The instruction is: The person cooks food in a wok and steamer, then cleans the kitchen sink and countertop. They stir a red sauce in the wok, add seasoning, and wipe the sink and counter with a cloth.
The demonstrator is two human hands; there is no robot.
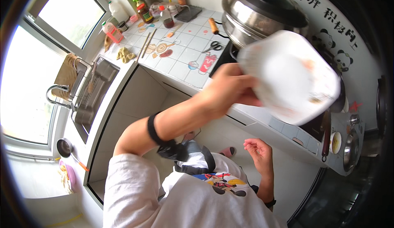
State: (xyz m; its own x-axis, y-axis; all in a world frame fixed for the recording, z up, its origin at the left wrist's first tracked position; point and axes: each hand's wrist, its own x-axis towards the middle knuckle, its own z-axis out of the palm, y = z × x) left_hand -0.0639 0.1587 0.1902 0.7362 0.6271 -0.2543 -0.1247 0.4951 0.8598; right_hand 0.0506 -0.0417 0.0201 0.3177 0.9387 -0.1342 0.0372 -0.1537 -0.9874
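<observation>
My left hand point(235, 89) grips the near left edge of a white dish point(292, 77) with rounded corners. The dish is blurred and tilted, with reddish and dark smears on its face. Behind it, on the cooktop, stands a large steel steamer pot point(246, 15) with a dark domed lid and a blue knob. My right hand point(260, 155) is lower right, in front of my body, empty with its fingers loosely curled. Scissors point(212, 46) lie on the tiled counter left of the pot. The dish hides part of the cooktop.
On the counter at the upper left are a bottle of red liquid point(112, 32), a sauce jar point(144, 13), chopsticks point(149, 44) and a crumpled cloth point(125, 54). A sink point(101, 89) lies left. At right are a small bowl point(335, 142) and a steel basin point(351, 151).
</observation>
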